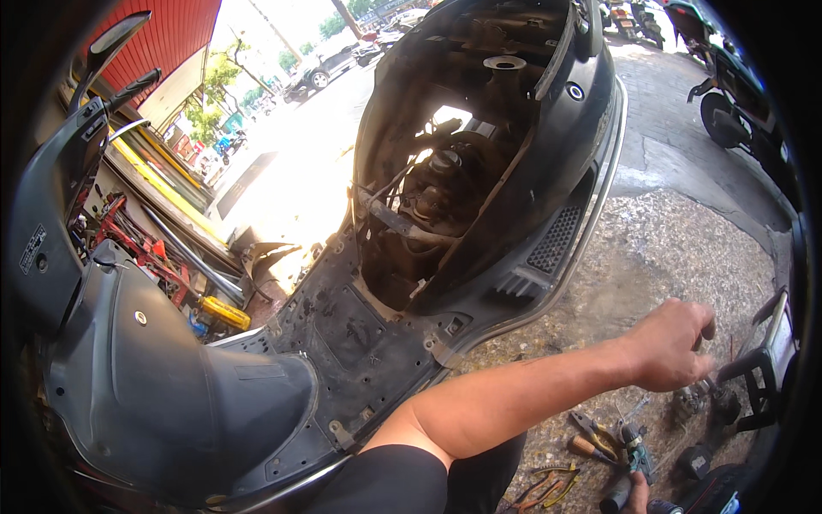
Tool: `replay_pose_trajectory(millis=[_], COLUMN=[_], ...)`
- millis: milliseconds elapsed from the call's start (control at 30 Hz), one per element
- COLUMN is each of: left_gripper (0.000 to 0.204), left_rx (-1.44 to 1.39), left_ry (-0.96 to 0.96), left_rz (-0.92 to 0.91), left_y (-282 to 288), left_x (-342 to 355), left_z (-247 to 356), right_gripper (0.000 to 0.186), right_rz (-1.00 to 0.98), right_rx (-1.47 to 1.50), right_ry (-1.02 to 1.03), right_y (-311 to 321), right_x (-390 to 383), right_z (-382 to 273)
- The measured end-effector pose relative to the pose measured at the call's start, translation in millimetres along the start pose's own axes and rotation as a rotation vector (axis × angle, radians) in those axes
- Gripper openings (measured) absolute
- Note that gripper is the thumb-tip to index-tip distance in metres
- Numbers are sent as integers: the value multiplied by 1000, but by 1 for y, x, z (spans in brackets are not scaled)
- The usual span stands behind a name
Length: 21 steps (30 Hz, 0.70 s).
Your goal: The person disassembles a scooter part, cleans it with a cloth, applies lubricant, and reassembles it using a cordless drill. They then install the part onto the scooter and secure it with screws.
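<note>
My left arm reaches across toward the right, and my left hand (672, 347) hangs over the concrete with its fingers curled. Whatever they hold, if anything, is hidden. At the lower edge, part of my right hand (639, 493) shows against a teal-and-dark power drill (634, 445), fingers wrapped on it; the rest is cut off. Beside the drill lie pliers (597, 433) and a wooden-handled tool (591, 447). Yellow-and-black handled pliers (548, 488) rest closer to me. A black scooter (205, 385) fills the left and middle, its seat area uncovered and its engine (437, 188) exposed.
The scooter's footboard (351, 343) crosses beneath my arm. At the right edge stands a black-framed object (762, 368), with dark parts (695, 461) below it. A yellow-handled tool (224, 312) lies beyond the scooter. Another motorbike (728, 111) is parked far right.
</note>
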<state>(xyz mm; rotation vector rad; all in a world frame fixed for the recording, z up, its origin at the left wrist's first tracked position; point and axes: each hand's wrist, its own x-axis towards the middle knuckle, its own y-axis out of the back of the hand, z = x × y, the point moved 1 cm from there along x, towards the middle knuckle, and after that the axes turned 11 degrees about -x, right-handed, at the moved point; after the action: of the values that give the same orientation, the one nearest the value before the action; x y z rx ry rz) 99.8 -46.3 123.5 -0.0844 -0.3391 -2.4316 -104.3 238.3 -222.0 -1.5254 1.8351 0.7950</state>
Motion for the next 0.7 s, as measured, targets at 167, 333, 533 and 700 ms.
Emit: replay_pose_trajectory(millis=[167,333,533,700], left_gripper=[38,22,22,43], left_rx=[-92,-195,-146,321], left_ry=[-77,-79,-8,88], left_rz=[114,459,1617,1390], left_y=[54,125,257,351], left_x=[-24,-118,-256,-316], left_z=[19,-21,-110,-211], right_gripper=[41,38,100,100], right_rz=[-246,-272,-53,-161], right_rx=[230,127,-282,-111], right_ry=[-75,-4,418,741], right_y=[-14,-4,-6,-27], right_x=[-52,-74,-93,-128], right_z=[-65,-119,-207,-303])
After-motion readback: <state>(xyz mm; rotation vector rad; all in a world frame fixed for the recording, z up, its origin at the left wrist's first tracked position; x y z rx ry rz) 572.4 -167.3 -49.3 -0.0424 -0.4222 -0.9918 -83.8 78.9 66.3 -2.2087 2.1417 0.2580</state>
